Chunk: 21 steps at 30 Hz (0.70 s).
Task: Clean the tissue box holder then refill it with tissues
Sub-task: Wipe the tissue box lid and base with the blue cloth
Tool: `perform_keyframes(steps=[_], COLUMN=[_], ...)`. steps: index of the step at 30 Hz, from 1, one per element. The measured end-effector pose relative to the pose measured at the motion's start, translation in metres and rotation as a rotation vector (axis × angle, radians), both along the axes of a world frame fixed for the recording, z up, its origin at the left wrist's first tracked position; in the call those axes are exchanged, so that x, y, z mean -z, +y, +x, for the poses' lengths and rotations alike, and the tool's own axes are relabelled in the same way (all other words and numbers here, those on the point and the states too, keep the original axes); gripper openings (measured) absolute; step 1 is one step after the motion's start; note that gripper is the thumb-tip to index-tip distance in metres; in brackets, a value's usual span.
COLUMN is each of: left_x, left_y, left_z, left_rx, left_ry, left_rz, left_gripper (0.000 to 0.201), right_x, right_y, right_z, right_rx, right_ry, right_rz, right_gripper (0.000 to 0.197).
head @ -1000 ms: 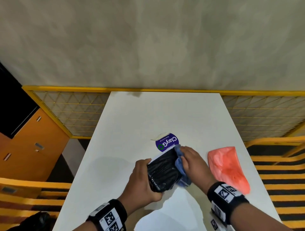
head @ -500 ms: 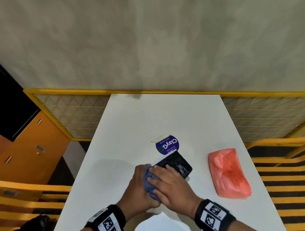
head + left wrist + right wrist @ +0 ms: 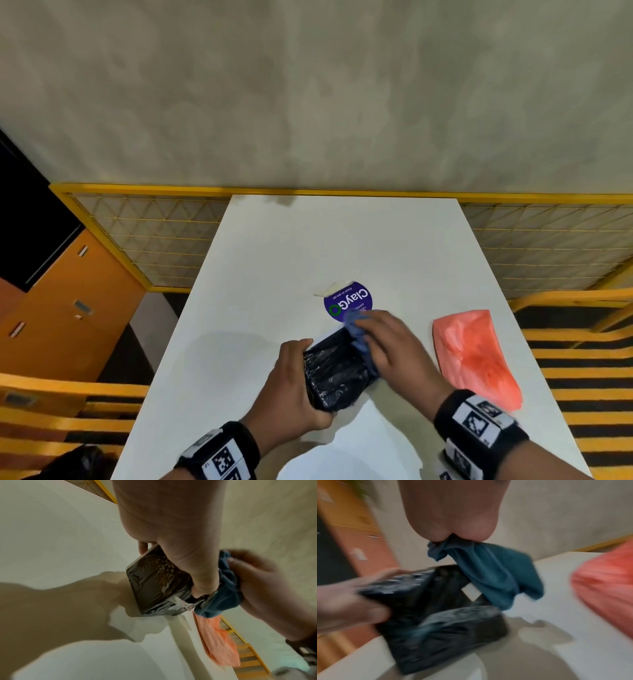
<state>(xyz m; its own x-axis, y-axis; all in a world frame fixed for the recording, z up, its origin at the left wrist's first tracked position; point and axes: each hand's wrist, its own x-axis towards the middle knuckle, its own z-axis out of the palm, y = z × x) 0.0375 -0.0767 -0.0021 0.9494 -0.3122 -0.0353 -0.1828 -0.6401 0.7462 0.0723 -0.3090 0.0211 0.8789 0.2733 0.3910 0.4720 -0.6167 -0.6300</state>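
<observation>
Holder wipe, near counter (image 3: 274, 260) edge
Left hand (image 3: 291, 387) grips glossy black crinkled holder (image 3: 337, 373); right hand (image 3: 390, 342) clutches blue cloth (image 3: 358, 330) against it.

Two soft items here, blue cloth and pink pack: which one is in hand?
The blue cloth, bunched in the right hand against the black holder. The pink tissue pack lies untouched on the table, to the right.

My right wrist view is blurred; the tissue box holder (image 3: 440, 622) looks smeared, and the cloth (image 3: 358, 334) partly hides under my right hand (image 3: 390, 346).
</observation>
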Motion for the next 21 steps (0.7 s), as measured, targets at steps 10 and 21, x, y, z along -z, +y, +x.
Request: perform_keyframes(steps=[10,21], left_x=[0.015,0.009], left_y=[0.005,0.008], left_z=[-0.007,-0.007], left_rx=[-0.005,0.009], left_ry=[-0.027,0.088], left_rz=[-0.082,0.002], left_gripper=[0.102,0.123], right_x=[0.031,0.029], right_y=[0.021,-0.030], right_z=[-0.014,0.003], right_rx=[-0.047,0.296], right_ry=[-0.126,0.361], right_rz=[-0.435,0.113], right_gripper=[0.036,0.022])
